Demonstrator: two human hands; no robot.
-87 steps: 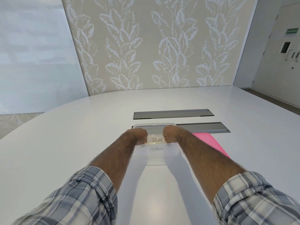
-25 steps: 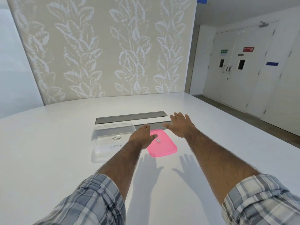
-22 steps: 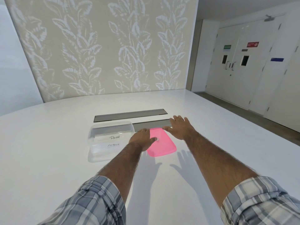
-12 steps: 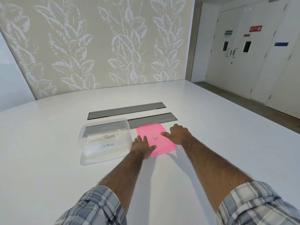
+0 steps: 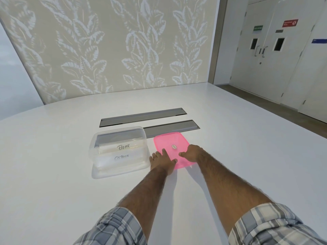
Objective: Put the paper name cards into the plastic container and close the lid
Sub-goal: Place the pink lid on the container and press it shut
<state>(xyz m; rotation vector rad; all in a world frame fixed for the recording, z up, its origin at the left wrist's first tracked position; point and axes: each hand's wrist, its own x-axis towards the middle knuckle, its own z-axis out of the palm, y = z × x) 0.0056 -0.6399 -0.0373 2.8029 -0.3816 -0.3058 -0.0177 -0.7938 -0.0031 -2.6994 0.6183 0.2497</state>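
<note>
Head view: a clear container (image 5: 99, 144) stands open on the white tabletop (image 5: 53, 156), left of centre. Two white cards stand inside it, one behind the other. The rear card (image 5: 123, 147) is lettered BEAR; the front card (image 5: 121, 157) seems to read OSTRICH through the cloudy wall.

Just right of the container, and apart from it, lies a pink lid (image 5: 168, 141), flat or nearly so, with a small round knob (image 5: 174, 146) in its middle. Its far edge overlaps the nearer of two grey slots (image 5: 169, 127) set into the tabletop; the other slot (image 5: 141, 116) lies behind.

The left hand (image 5: 161, 161) rests palm down at the lid's near left corner, its fingers (image 5: 163, 152) straight and spread, some on the pink plastic, some on the tabletop beside it. The right hand (image 5: 192, 153) lies over the lid's right edge with knuckles raised and fingers (image 5: 183, 153) bent onto the top face. The thumb is hidden, so I cannot tell whether it grips the edge or only rests there.

Both forearms are bare, with plaid sleeves (image 5: 115, 227) rolled up. Behind the tabletop stands a leaf-patterned wall (image 5: 115, 41), and white doors (image 5: 265, 50) at the right.
</note>
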